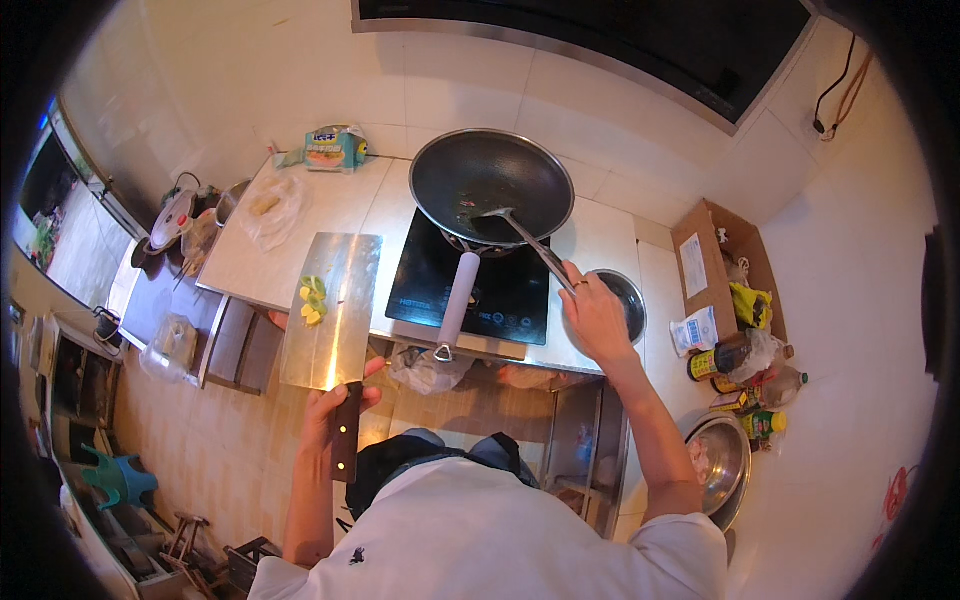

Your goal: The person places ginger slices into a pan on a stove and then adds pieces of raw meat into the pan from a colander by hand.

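Note:
My left hand (322,412) grips the dark wooden handle of a Chinese cleaver (345,300), its broad blade held flat in front of the counter. On the blade lie several yellow and green chopped pieces (312,300), perhaps ginger and scallion. A long metal spatula (536,244) is in my right hand (596,319), its head resting inside a dark wok (480,169). Bits of food and a wet sheen show at the wok's bottom. The wok's pale purple handle (459,296) points towards me, over a black induction cooker (420,292).
Beside my right hand is a round dark pan or lid (622,300), partly hidden. Further right stand a cardboard box (697,262), a salt-like packet (694,330), several bottles (716,364) and metal bowls (724,465). A plastic bag (274,210) and a noodle packet (330,152) lie at left.

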A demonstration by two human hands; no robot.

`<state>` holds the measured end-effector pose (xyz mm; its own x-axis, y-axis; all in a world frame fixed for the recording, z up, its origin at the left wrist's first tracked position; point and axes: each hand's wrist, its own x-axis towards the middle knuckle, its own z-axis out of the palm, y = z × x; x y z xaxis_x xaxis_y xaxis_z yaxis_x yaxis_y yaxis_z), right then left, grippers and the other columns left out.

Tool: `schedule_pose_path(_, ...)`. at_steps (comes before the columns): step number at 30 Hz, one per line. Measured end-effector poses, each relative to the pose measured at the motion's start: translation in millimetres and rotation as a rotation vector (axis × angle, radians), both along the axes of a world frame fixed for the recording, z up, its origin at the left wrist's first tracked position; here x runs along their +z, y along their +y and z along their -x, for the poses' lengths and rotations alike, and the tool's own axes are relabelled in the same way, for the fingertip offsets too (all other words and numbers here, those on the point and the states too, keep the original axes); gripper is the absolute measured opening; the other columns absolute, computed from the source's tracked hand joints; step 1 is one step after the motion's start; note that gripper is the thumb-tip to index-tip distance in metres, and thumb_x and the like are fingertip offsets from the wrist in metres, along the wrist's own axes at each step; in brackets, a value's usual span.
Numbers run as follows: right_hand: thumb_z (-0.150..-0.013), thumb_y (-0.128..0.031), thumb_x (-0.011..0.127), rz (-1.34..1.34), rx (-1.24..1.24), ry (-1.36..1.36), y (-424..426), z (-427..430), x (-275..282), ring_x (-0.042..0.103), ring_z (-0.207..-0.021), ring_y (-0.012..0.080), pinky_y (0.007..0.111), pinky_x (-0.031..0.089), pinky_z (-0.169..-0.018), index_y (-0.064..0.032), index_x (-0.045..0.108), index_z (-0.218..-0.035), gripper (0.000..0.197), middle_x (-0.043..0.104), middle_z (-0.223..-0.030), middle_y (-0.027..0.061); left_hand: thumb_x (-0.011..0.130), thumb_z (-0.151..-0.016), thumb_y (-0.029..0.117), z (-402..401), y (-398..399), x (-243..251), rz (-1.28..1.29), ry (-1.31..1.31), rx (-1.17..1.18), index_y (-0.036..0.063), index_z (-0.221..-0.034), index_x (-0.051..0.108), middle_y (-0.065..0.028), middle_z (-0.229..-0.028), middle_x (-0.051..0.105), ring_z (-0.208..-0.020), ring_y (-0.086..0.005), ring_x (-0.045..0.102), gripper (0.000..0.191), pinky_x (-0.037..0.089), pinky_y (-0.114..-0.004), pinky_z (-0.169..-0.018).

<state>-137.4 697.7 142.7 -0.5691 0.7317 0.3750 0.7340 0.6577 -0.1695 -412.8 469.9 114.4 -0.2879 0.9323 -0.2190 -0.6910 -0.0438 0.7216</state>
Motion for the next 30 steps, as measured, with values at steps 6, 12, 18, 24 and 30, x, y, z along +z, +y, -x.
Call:
schedule_pose_path(6,-0.081,-0.017,0.05,-0.062,-0.061,0.093,11.2,0.3,12.9,0.053,-0.069,0.0299,0.038,0.044,-0.062,-0.0054,0.048,-0.113,0.034,0.049,-0.08,0.0142,0.063,-0.07,0.019,-2.5,1.5,5.1,-0.019,-0.001,-0.05,-0.0014,-0.124,0.031,-0.0264,-0.118,0.043,-0.074,-0.0205,0.058,0.067,0.048,-0.03,-0.071)
schedule_pose_path(12,-0.082,-0.015,0.049,0.089,0.007,0.095,-1.2,-28.3,52.6,0.053,-0.069,0.0318,0.039,0.043,-0.062,-0.0037,0.052,-0.11,0.031,0.05,-0.077,0.0166,0.062,-0.071,0.017,1.6,-6.6,-7.1,0.003,-0.021,0.031,0.0006,-0.125,0.03,-0.0261,-0.114,0.046,-0.074,-0.0205,0.062,0.065,0.051,-0.029,-0.072)
schedule_pose_path(18,-0.08,-0.014,0.05,0.039,0.041,0.155,-4.9,-19.8,15.6,0.053,-0.069,0.0317,0.039,0.043,-0.061,-0.0029,0.052,-0.11,0.031,0.05,-0.079,0.0166,0.061,-0.071,0.018,0.4,-1.5,-0.9,-0.029,0.015,0.03,0.0004,-0.125,0.03,-0.0269,-0.115,0.045,-0.073,-0.0205,0.062,0.064,0.051,-0.028,-0.071)
schedule_pose_path(24,-0.079,-0.017,0.053,-0.025,-0.056,0.128,5.8,6.1,-19.3,0.053,-0.068,0.0292,0.038,0.044,-0.059,-0.0053,0.049,-0.112,0.034,0.049,-0.075,0.0135,0.059,-0.071,0.018,-1.2,1.9,5.8,-0.041,0.021,0.003,-0.0001,-0.125,0.03,-0.0273,-0.114,0.046,-0.071,-0.0207,0.061,0.063,0.051,-0.027,-0.069)
schedule_pose_path(30,-0.074,-0.018,0.055,0.099,-0.147,0.097,-3.5,5.0,-30.2,0.055,-0.073,0.0312,0.041,0.045,-0.063,-0.0034,0.044,-0.116,0.046,0.054,-0.077,0.0163,0.059,-0.071,0.016,-1.9,2.5,15.2,-0.022,0.02,-0.035,-0.0014,-0.124,0.031,-0.0278,-0.113,0.047,-0.072,-0.0214,0.062,0.062,0.052,-0.028,-0.068)
